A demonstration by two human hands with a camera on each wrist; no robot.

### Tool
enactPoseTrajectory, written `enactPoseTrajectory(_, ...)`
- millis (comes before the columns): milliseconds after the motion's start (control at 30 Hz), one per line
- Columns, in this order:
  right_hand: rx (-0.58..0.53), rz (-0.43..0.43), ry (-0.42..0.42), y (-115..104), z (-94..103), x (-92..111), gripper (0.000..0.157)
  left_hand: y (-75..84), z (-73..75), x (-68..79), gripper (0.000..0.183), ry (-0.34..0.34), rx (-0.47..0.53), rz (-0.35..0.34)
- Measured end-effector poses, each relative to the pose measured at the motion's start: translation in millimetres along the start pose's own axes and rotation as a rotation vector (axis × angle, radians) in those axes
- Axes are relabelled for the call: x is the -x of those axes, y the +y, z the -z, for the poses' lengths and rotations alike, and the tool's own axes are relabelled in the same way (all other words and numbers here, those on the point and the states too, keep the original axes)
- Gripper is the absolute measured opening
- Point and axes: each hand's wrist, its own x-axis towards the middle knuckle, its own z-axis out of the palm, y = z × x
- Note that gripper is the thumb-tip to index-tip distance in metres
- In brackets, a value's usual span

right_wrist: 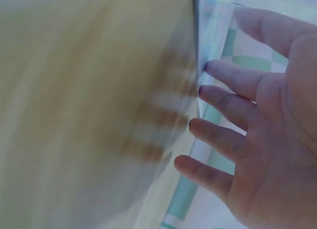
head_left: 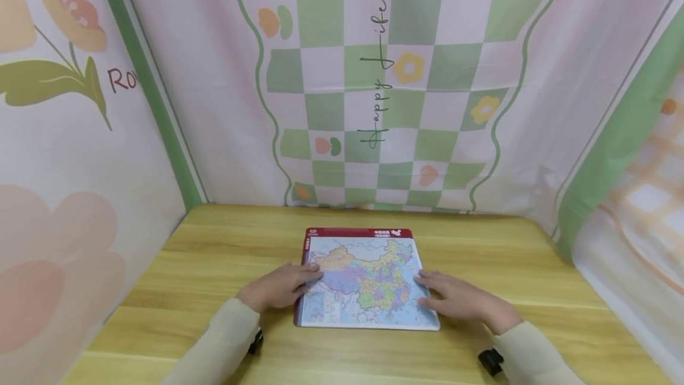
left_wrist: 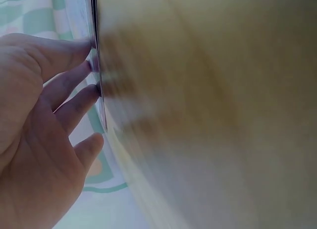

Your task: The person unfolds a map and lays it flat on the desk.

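Observation:
A flat map board [head_left: 369, 281] with a red top border lies on the wooden table, printed with a coloured map of China. My left hand [head_left: 279, 286] touches its left side, fingers extended over the edge. On the opposite side, my right hand [head_left: 464, 300] rests with spread, straight fingers at the right edge. In the left wrist view, the thumb and fingertips of the left hand [left_wrist: 42, 115] meet the board's thin edge. The right wrist view shows the right hand [right_wrist: 277, 120] with fingers apart, some fingertips right at the board's edge [right_wrist: 201, 21].
The wooden table [head_left: 214, 248] extends around the board to a back edge against a curtain [head_left: 342, 106] with green checks and flowers. Printed fabric [head_left: 80, 153] hangs along the left, and more fabric [head_left: 636, 212] along the right. Black wrist straps [head_left: 490, 361] sit at the sleeves.

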Motion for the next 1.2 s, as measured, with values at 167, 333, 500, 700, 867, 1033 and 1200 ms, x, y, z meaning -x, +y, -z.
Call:
enactPoseTrajectory(167,-0.017,-0.018,-0.022,0,1.3,-7,0.064,0.2,-0.8,-0.4,0.041,0.001,-0.017,-0.015)
enactPoseTrajectory(333,-0.034,-0.058,-0.045,1,3.1,-15,0.063,2.9,0.2,-0.1,0.041,0.001,-0.016,-0.029)
enactPoseTrajectory(500,0.001,-0.070,-0.035,-2,5.0,-22,0.060,6.2,1.2,1.1,0.043,-0.013,-0.008,-0.006)
enactPoseTrajectory(700,0.067,-0.072,-0.024,-7,8.1,-32,0.057,8.4,1.7,-0.7,0.044,-0.024,-0.027,0.028)
enactPoseTrajectory(867,0.090,-0.098,-0.034,-6,9.6,-42,0.055,10.3,3.2,-0.2,0.046,-0.024,-0.041,0.029)
enactPoseTrajectory(1033,0.100,-0.083,-0.028,-1,10.6,-52,0.054,12.8,4.7,-0.3,0.046,-0.012,-0.075,0.014)
enactPoseTrajectory(1200,0.097,-0.087,-0.042,0,11.5,-58,0.054,14.5,6.4,-0.1,0.047,-0.002,-0.090,-0.006)
